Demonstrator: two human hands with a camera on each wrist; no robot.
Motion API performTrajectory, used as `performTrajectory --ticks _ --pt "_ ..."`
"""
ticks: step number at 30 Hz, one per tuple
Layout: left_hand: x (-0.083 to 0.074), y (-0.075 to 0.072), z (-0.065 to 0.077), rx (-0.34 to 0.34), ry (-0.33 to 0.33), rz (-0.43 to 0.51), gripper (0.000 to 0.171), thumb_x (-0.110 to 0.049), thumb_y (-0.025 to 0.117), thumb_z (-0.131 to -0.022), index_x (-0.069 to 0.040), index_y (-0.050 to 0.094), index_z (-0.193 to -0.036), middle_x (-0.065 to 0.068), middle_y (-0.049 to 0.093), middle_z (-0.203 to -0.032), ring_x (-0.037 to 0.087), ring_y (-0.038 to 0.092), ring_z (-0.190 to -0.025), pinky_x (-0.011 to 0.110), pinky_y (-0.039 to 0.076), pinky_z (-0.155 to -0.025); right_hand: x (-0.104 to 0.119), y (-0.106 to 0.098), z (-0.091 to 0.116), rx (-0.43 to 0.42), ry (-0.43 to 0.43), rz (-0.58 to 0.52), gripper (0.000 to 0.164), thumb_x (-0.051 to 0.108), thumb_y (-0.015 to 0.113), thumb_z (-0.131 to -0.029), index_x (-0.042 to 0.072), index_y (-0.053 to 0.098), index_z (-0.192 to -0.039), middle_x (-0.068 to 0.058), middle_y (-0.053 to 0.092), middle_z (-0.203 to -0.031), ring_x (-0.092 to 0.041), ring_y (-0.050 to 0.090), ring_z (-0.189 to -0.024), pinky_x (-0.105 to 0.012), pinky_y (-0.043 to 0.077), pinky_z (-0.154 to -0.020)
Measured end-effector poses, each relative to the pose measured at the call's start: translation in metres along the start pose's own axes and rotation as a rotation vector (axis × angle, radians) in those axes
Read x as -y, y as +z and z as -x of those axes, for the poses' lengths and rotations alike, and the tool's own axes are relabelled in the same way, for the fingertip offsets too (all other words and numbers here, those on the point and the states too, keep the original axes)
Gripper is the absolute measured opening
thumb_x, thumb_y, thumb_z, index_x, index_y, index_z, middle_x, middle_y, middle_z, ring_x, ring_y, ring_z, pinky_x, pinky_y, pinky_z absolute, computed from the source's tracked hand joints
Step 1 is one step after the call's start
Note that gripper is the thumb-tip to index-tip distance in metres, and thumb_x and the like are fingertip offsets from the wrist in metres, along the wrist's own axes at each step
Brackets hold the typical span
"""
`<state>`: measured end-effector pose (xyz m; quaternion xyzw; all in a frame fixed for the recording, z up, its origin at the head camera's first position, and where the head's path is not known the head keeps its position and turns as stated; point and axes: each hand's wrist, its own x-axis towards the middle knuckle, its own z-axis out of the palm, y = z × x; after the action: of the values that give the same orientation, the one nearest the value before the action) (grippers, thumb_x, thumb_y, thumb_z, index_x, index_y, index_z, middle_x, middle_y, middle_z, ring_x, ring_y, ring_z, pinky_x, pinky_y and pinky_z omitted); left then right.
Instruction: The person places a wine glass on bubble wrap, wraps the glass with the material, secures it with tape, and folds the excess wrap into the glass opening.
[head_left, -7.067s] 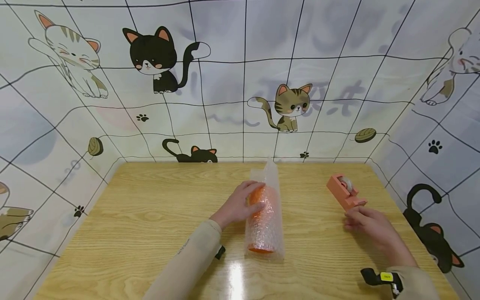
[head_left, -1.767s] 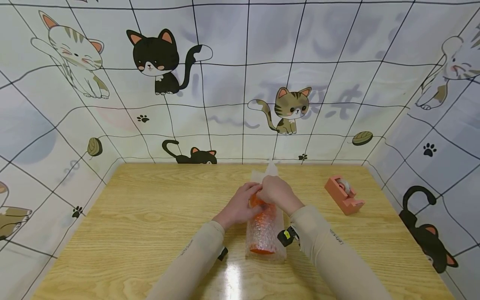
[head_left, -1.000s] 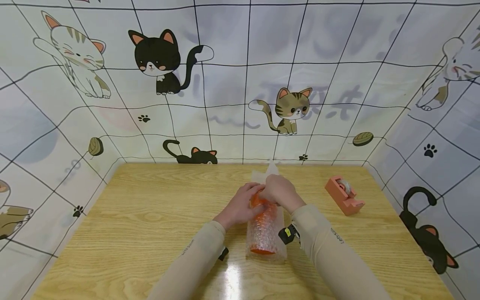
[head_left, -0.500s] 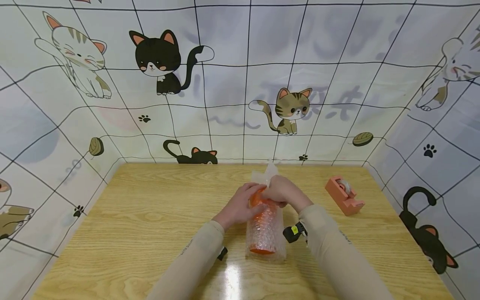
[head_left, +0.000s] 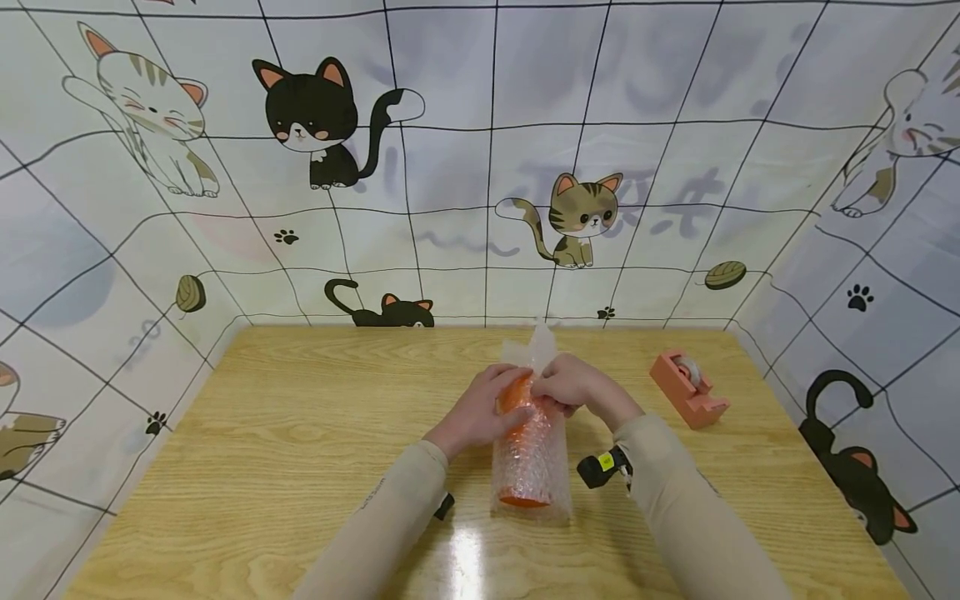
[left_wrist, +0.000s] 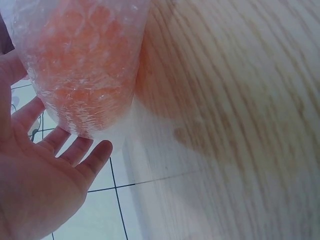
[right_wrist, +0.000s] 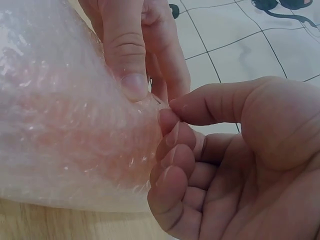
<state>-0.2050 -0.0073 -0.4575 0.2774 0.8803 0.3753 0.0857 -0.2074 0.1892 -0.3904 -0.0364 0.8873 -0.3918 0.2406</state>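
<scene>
An orange cylinder-like object (head_left: 525,502) lies inside a sleeve of clear bubble wrap (head_left: 558,475) at the middle of the wooden table. My left hand (head_left: 480,408) holds its upper part from the left, thumb lying across the wrap. In the left wrist view, that hand's fingers (left_wrist: 77,150) reach round the far side of the bundle. From the right, my right hand (head_left: 585,387) is at the wrap near its upper end. Its thumb and index fingertip meet at the wrap's edge in the right wrist view, close to the left thumb (right_wrist: 132,75); the other fingers are curled.
A pink tape dispenser (head_left: 690,396) with a roll of clear tape stands at the right of the table (head_left: 337,392). A loose end of bubble wrap (head_left: 542,337) sticks up towards the back edge. Cat-patterned cloth walls (head_left: 450,167) enclose the back and sides.
My right hand has gone from the tape dispenser to the bundle's upper end, then shifted slightly right along the wrap. The left hand has kept its hold, and the bundle has barely moved.
</scene>
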Motion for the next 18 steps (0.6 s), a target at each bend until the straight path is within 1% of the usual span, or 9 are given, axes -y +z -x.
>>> performTrajectory --ticks 5,11,18 --pt "-0.0003 -0.001 0.0012 0.004 -0.004 0.012 0.062 -0.037 0.068 -0.1 -0.023 0.046 -0.156 0.005 0.041 -0.157 0.028 0.041 -0.144 0.048 0.043 -0.115 -0.0071 0.0035 -0.0014 -0.028 -0.028 -0.032 0.032 0.015 0.061 -0.093 0.012 0.051 -0.062 0.002 0.047 -0.057 -0.011 0.044 -0.052 -0.024 0.041 -0.05" --pt "0.0013 -0.0005 0.0009 0.004 0.001 0.018 0.061 -0.038 0.068 -0.1 -0.024 0.046 -0.156 0.004 0.041 -0.157 0.028 0.041 -0.144 0.049 0.043 -0.115 -0.009 0.0043 0.0003 -0.029 -0.011 -0.087 0.029 0.015 0.062 -0.094 0.01 0.056 -0.065 0.001 0.049 -0.058 -0.012 0.046 -0.053 -0.024 0.042 -0.051" --pt "0.0037 0.0019 -0.001 -0.007 0.027 0.015 0.06 -0.038 0.067 -0.1 -0.024 0.048 -0.155 0.005 0.042 -0.156 0.028 0.041 -0.144 0.05 0.041 -0.115 -0.0099 0.0023 -0.0009 -0.017 0.013 -0.105 0.029 0.012 0.062 -0.09 0.011 0.052 -0.063 0.002 0.047 -0.056 -0.01 0.043 -0.051 -0.024 0.038 -0.049"
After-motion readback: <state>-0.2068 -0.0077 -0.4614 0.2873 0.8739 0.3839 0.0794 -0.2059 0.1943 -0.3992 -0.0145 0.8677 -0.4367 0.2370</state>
